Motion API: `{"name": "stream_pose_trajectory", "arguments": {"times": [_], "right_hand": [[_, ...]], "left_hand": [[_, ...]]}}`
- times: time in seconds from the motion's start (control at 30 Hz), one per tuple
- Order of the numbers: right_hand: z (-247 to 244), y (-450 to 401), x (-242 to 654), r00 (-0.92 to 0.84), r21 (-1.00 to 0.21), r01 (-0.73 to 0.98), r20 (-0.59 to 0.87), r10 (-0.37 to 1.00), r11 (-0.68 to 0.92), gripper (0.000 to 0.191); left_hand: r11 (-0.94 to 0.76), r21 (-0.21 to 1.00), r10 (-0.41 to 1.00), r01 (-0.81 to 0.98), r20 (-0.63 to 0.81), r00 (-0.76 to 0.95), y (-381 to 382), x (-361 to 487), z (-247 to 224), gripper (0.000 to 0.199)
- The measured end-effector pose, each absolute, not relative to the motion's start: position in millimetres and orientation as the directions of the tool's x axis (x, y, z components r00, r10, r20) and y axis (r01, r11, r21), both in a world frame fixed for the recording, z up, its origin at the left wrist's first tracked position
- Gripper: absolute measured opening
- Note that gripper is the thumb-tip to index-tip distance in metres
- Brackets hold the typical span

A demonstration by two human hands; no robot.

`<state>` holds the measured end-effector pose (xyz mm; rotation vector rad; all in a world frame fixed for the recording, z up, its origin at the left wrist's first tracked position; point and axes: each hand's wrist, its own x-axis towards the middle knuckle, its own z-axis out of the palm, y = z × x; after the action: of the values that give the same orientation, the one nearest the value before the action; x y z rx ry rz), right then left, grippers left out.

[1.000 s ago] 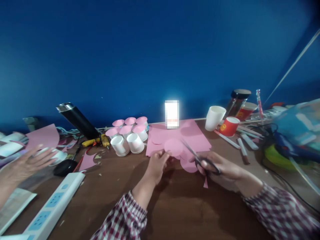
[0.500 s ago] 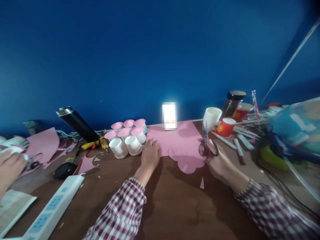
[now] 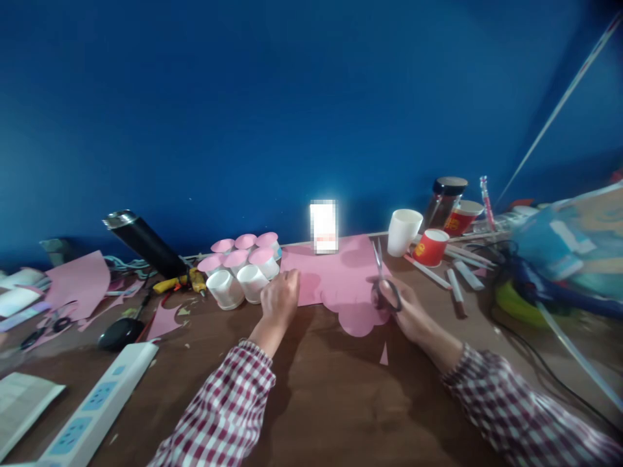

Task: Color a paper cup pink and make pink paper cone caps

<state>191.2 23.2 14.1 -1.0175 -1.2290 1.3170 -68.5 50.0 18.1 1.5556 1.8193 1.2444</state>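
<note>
A sheet of pink paper (image 3: 335, 272) lies on the brown table, its near edge cut into rounded scallops. My left hand (image 3: 281, 298) is curled at the sheet's left edge, thumb and fingers together on it. In my right hand (image 3: 406, 311) is a pair of scissors (image 3: 381, 266), fingers through the handles, with the blades pointing up and away over the sheet's right side. The blades look slightly apart. Close by my left hand stand several white paper cups (image 3: 225, 290), most topped with pink paper. A small pink scrap (image 3: 384, 355) lies below the sheet.
A bright, blurred screen (image 3: 324, 227) stands behind the paper. On the right are a white cup (image 3: 403, 232), a red paper cup (image 3: 431, 248), markers (image 3: 456, 292) and a glue gun (image 3: 535, 282). To the left lie a black flask (image 3: 146, 243), a power strip (image 3: 97, 408) and pink offcuts.
My left hand has gone from lying flat to curled at the sheet's edge. My right hand with the scissors has shifted slightly left. Another person's hand at far left has gone from view.
</note>
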Motion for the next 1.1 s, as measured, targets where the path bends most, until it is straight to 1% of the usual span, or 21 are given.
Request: {"name": "stream_pose_trajectory", "arguments": {"times": [0.07, 0.17, 0.23, 0.3, 0.4, 0.47, 0.57, 0.63, 0.73, 0.87, 1.0, 1.1], "right_hand": [[15.2, 19.8, 187.5, -0.161, -0.993, -0.113, 0.063, 0.985, 0.045, 0.049], [18.3, 14.4, 182.1, -0.233, -0.997, -0.075, 0.027, 0.972, 0.010, 0.050], [21.2, 10.9, 179.1, -0.299, -1.000, 0.013, -0.006, 0.954, -0.002, 0.051], [23.5, 8.2, 177.4, -0.356, -0.989, 0.146, -0.031, 0.934, 0.023, 0.050], [23.8, 6.1, 177.0, -0.419, -0.939, 0.319, -0.016, 0.908, 0.131, 0.043], [22.8, 5.8, 177.2, -0.472, -0.905, 0.374, 0.002, 0.882, 0.202, 0.037], [22.1, 5.1, 176.7, -0.548, -0.880, 0.393, 0.008, 0.836, 0.267, 0.030], [23.0, 4.2, 176.1, -0.562, -0.867, 0.397, 0.031, 0.827, 0.302, 0.028], [26.2, 3.1, 176.6, -0.529, -0.827, 0.443, 0.069, 0.846, 0.345, 0.028], [31.9, 2.9, 178.8, -0.456, -0.779, 0.515, 0.104, 0.884, 0.358, 0.029], [35.8, 0.7, 178.3, -0.469, -0.801, 0.489, 0.091, 0.879, 0.344, 0.029], [37.1, -3.0, 175.8, -0.488, -0.834, 0.456, 0.058, 0.871, 0.311, 0.031]], "left_hand": [[-0.036, 0.920, 0.914, 0.391, 0.189, -0.358, 47.8, -65.3, 23.2, 0.006], [-0.030, 0.996, 0.898, 0.080, 0.062, -0.435, 43.1, -54.8, 27.5, 0.018], [-0.020, 0.991, 0.910, -0.134, -0.038, -0.413, 38.3, -46.7, 27.8, 0.021], [-0.001, 0.952, 0.922, -0.306, -0.117, -0.369, 32.6, -40.6, 26.6, 0.022], [0.019, 0.880, 0.923, -0.474, -0.198, -0.330, 25.7, -36.3, 23.1, 0.022], [0.022, 0.841, 0.921, -0.540, -0.227, -0.317, 23.1, -35.6, 20.4, 0.022], [0.019, 0.805, 0.917, -0.594, -0.251, -0.310, 21.6, -35.0, 17.1, 0.023], [0.023, 0.792, 0.916, -0.610, -0.262, -0.305, 21.3, -34.0, 15.7, 0.023], [0.038, 0.774, 0.913, -0.632, -0.284, -0.293, 20.4, -32.4, 14.7, 0.022], [0.042, 0.740, 0.904, -0.671, -0.314, -0.289, 19.2, -32.1, 15.8, 0.019], [0.051, 0.718, 0.904, -0.694, -0.329, -0.274, 17.2, -31.0, 19.2, 0.015], [0.059, 0.714, 0.914, -0.698, -0.319, -0.249, 14.2, -28.0, 21.2, 0.016]]}}
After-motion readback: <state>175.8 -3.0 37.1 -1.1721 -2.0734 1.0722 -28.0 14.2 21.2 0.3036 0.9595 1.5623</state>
